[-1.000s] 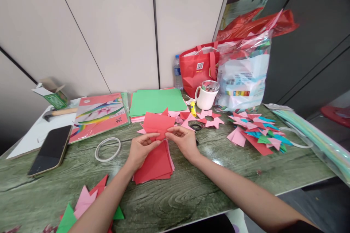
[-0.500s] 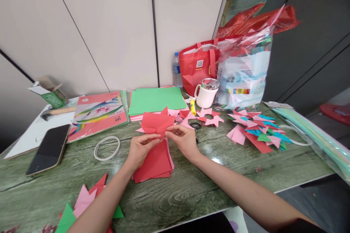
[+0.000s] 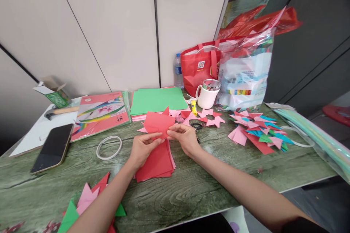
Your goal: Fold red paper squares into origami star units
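Both hands hold one red paper sheet [image 3: 157, 122] above the table, its top tilted away from me. My left hand [image 3: 142, 147] pinches its lower left edge between thumb and fingers. My right hand [image 3: 185, 137] pinches its lower right edge, fingers curled. Under the hands lies a stack of red and pink paper squares [image 3: 155, 164] on the green wood-grain table [image 3: 191, 189].
A phone [image 3: 51, 148] and a white ring [image 3: 108, 147] lie at left, near a paper pack [image 3: 100, 115] and green sheets [image 3: 157, 101]. Folded paper shapes [image 3: 257, 131] pile at right, more folded pieces [image 3: 87, 204] at the near left. White mug [image 3: 205, 94], glue stick [image 3: 193, 108], red bag [image 3: 199, 67] stand behind.
My hands and the red sheet stay almost where they were; the fingers have shifted slightly along its lower edge. The view has drifted a little.
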Demonstrator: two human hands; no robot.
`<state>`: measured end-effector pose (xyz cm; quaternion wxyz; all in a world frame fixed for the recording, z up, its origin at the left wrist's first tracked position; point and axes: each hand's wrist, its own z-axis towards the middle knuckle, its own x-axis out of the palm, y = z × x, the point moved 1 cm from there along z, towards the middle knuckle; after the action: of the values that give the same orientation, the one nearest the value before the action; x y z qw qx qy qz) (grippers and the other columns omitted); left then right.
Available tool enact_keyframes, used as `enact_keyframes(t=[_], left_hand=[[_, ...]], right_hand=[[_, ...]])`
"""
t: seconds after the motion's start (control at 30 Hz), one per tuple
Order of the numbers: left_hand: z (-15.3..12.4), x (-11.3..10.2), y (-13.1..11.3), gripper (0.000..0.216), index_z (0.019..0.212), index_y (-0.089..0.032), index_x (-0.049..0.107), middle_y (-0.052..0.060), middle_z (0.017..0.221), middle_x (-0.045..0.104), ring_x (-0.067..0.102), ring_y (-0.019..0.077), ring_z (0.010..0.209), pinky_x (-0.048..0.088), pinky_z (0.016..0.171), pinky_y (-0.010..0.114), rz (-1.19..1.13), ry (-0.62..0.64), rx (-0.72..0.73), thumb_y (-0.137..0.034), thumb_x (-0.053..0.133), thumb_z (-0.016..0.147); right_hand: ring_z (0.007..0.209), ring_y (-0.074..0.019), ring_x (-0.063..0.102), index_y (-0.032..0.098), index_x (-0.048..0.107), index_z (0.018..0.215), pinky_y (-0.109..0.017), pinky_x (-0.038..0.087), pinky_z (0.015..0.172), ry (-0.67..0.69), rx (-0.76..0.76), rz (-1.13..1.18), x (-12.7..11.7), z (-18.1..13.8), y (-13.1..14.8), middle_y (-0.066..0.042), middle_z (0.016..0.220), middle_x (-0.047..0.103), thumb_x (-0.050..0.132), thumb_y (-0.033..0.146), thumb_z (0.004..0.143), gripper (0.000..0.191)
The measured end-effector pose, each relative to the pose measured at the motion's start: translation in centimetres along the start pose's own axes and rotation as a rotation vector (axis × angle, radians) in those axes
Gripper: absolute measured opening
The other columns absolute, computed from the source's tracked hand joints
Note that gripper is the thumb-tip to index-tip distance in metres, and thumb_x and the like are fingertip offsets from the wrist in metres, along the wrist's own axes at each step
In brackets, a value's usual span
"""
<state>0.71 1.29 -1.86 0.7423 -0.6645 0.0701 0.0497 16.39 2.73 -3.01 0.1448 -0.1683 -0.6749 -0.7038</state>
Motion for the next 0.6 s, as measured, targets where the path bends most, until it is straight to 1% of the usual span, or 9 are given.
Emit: enact_keyframes(t=[0.03, 0.1, 0.17, 0.23, 0.33, 0.4, 0.5, 0.6], left_hand=[[0.0, 0.0, 0.0, 0.027, 0.083, -0.015, 0.074, -0.004, 0.042, 0.053, 0.036, 0.0062, 0.038, 0.027, 0.037, 0.019, 0.002, 0.0, 0.0, -0.029, 0.074, 0.06], [0.0, -0.1, 0.1, 0.027, 0.083, -0.016, 0.074, -0.004, 0.041, 0.051, 0.033, 0.006, 0.038, 0.024, 0.037, 0.02, 0.011, -0.001, -0.001, -0.03, 0.073, 0.06], [-0.1, -0.1, 0.2, 0.027, 0.083, -0.016, 0.074, -0.004, 0.04, 0.05, 0.032, 0.0061, 0.037, 0.022, 0.037, 0.02, 0.018, 0.008, -0.002, -0.03, 0.073, 0.06], [-0.2, 0.0, 0.2, 0.025, 0.082, -0.017, 0.074, -0.004, 0.04, 0.051, 0.033, 0.0067, 0.037, 0.024, 0.037, 0.021, 0.009, 0.025, 0.0, -0.031, 0.073, 0.06], [-0.3, 0.0, 0.0, 0.025, 0.08, -0.017, 0.074, -0.004, 0.038, 0.049, 0.034, 0.0066, 0.035, 0.025, 0.036, 0.02, -0.003, 0.048, 0.001, -0.031, 0.073, 0.06], [-0.2, -0.1, 0.1, 0.027, 0.082, -0.016, 0.074, -0.005, 0.037, 0.049, 0.036, 0.0068, 0.034, 0.026, 0.035, 0.019, -0.017, 0.058, 0.001, -0.031, 0.074, 0.059], [0.0, -0.4, 0.3, 0.031, 0.085, -0.016, 0.074, -0.003, 0.04, 0.054, 0.047, 0.0098, 0.039, 0.036, 0.038, 0.02, -0.065, 0.055, -0.009, -0.031, 0.075, 0.057], [0.2, -0.4, 0.6, 0.034, 0.085, -0.015, 0.073, 0.0, 0.048, 0.061, 0.06, 0.0155, 0.051, 0.047, 0.049, 0.024, -0.126, 0.046, -0.039, -0.03, 0.077, 0.055]], right_hand=[[0.057, -0.0126, 0.057, 0.016, 0.064, 0.067, -0.029, 0.054, 0.058, 0.019, -0.016, -0.036, 0.0, 0.0, 0.0, 0.002, 0.062, 0.061, 0.077, 0.027, 0.051, 0.023], [0.06, -0.0129, 0.057, 0.017, 0.064, 0.073, -0.027, 0.054, 0.059, 0.078, -0.095, -0.164, -0.1, -0.1, 0.1, 0.0, 0.068, 0.062, 0.076, 0.026, 0.054, 0.024], [0.066, -0.0138, 0.059, 0.018, 0.063, 0.082, -0.026, 0.053, 0.06, 0.128, -0.176, -0.294, -0.1, -0.3, 0.0, -0.001, 0.079, 0.063, 0.075, 0.022, 0.055, 0.029], [0.068, -0.0147, 0.06, 0.02, 0.06, 0.089, -0.025, 0.052, 0.06, 0.149, -0.194, -0.351, 0.0, -0.6, -0.1, -0.002, 0.084, 0.063, 0.073, 0.019, 0.056, 0.036], [0.062, -0.0148, 0.061, 0.02, 0.057, 0.092, -0.025, 0.052, 0.056, 0.159, -0.144, -0.345, -0.1, -0.6, -0.3, 0.0, 0.076, 0.063, 0.072, 0.018, 0.057, 0.038], [0.061, -0.0143, 0.061, 0.019, 0.057, 0.092, -0.025, 0.052, 0.056, 0.175, -0.111, -0.308, -0.2, -0.4, -0.2, 0.001, 0.07, 0.062, 0.072, 0.019, 0.056, 0.038], [0.056, -0.0114, 0.059, 0.018, 0.058, 0.091, -0.026, 0.054, 0.059, 0.208, -0.073, -0.207, -0.5, 0.1, 0.2, 0.004, 0.063, 0.059, 0.073, 0.021, 0.056, 0.038], [0.052, -0.0091, 0.057, 0.02, 0.056, 0.092, -0.027, 0.055, 0.061, 0.267, -0.069, -0.148, -0.6, 0.5, 0.8, 0.007, 0.059, 0.054, 0.071, 0.022, 0.059, 0.036]])
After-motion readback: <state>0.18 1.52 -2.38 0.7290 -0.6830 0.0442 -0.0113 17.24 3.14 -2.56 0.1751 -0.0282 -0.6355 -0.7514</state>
